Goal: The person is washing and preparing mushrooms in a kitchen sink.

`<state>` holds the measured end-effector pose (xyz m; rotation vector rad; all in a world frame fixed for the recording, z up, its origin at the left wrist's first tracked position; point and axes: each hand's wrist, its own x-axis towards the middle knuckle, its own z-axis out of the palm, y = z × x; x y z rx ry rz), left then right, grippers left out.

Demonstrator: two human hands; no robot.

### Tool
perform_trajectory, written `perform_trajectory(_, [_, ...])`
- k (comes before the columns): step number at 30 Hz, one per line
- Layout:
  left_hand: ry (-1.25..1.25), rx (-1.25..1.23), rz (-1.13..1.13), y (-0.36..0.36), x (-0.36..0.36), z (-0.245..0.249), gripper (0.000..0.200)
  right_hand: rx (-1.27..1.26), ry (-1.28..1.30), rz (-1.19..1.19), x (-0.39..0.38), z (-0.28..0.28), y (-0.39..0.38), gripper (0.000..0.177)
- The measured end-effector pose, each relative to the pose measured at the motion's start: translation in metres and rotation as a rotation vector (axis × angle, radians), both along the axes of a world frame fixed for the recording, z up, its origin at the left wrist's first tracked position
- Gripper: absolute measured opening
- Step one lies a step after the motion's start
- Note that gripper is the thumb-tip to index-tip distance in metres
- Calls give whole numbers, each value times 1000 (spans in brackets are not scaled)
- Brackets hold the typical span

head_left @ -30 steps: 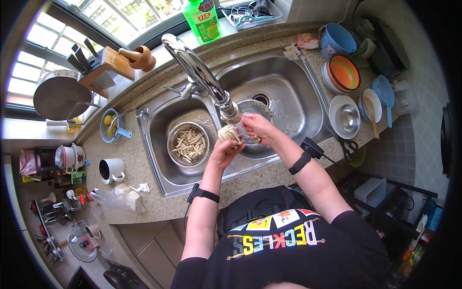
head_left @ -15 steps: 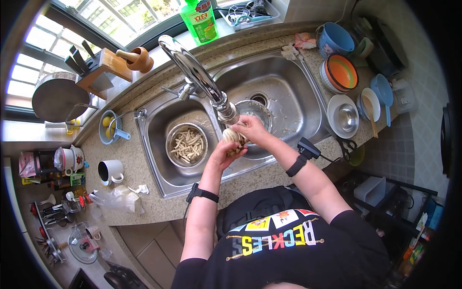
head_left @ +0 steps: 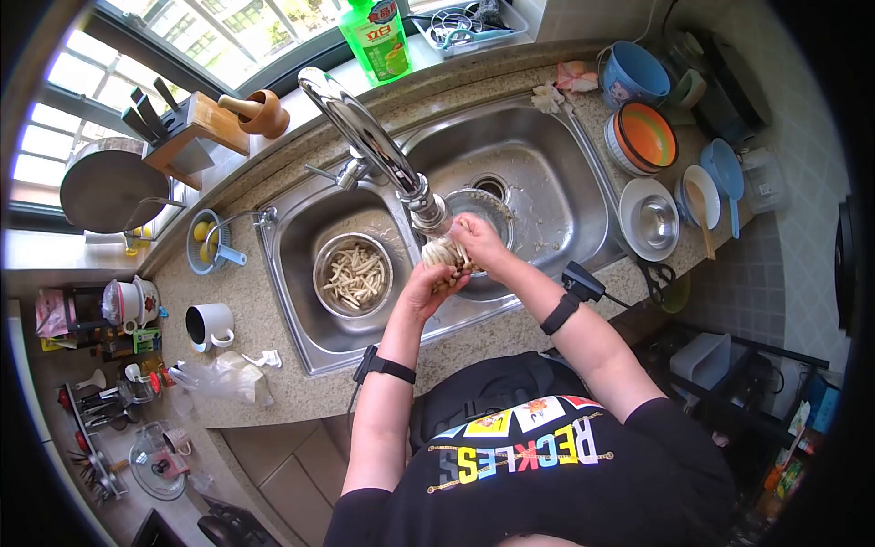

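Note:
A pale bunch of what look like thin mushrooms is held just below the faucet head. My left hand is closed around its lower left side. From the right, my right hand grips the bunch with bent fingers. Beneath and behind my hands, a clear bowl stands in the right sink basin, partly hidden by them. In the left basin, a metal bowl holds several pale, stick-like pieces.
On the counter to the left are a white mug, a plastic bag and a blue basket. Stacked bowls, a white plate and scissors lie right of the sink. A green bottle stands behind the faucet.
My right hand has shifted slightly on the bunch, and more of the pale stems show between my hands. My left hand is nearly where it was.

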<state>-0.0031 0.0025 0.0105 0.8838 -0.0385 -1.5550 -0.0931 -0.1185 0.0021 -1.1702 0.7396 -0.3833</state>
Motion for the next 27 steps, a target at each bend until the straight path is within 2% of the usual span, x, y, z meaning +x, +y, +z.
perform_trajectory(3, [-5,-6,-12,3,1,-3,40,95,36,37,0,0,-3,13])
perform_trajectory(5, [68,4,63,8,1,-3,41,239,-58,73,-1,5,-2,14])
perform_trajectory(8, [70,26,113,11,2,8,42,294,-19,187,-4,-5,-4,14])
perform_trajectory(15, [36,-41,16,15,11,-3,48,322,22,123,-1,6,-10,14])
perform_trajectory(17, [22,-38,30,16,11,1,49,566,-69,112,-6,5,-16,21])
perform_trajectory(18, [21,-38,30,17,11,0,49,566,-70,112,-7,5,-16,21])
perform_trajectory(21, [11,-50,20,17,12,-2,49,896,-238,22,-9,5,-17,19])
perform_trajectory(24, [19,-39,35,17,11,1,48,1037,-370,-35,-5,1,-19,11])
perform_trajectory(25, [31,-32,59,18,11,2,48,1035,-374,-35,-4,7,-19,11])
perform_trajectory(27, [40,-25,80,20,11,2,48,819,-228,-9,1,19,-19,12])
